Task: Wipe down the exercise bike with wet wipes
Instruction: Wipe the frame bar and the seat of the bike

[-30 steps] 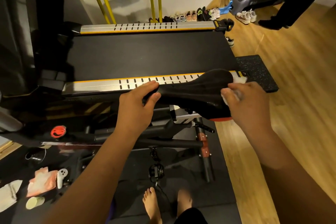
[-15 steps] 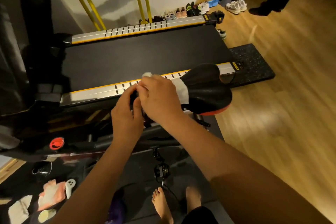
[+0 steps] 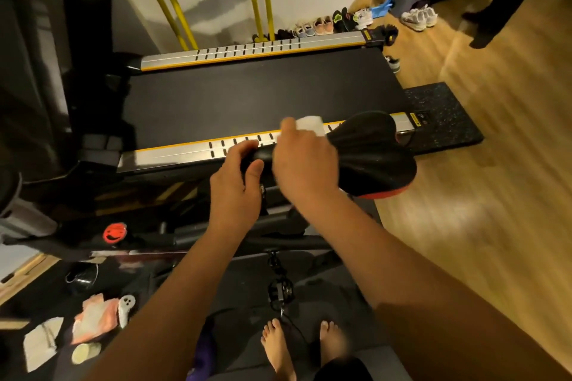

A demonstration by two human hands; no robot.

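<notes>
The exercise bike's black saddle (image 3: 371, 155) with a red rear edge sits at centre, its narrow nose pointing left. My left hand (image 3: 238, 185) grips the saddle's nose from the near side. My right hand (image 3: 305, 167) lies over the middle of the saddle and holds a white wet wipe (image 3: 309, 124), which sticks out past the fingers on the far side. The bike's dark frame (image 3: 247, 238) and a pedal (image 3: 280, 289) are below the hands.
A black treadmill (image 3: 260, 96) with silver and yellow side rails runs right behind the saddle. Cloths, a pink pack (image 3: 93, 318) and a small white controller lie on the dark mat at lower left. My bare feet (image 3: 278, 346) stand below. A person in black stands at top right on the wood floor.
My right hand swept the wipe from the saddle's wide rear end leftwards to its middle beside my left hand. The left hand has kept its grip on the nose.
</notes>
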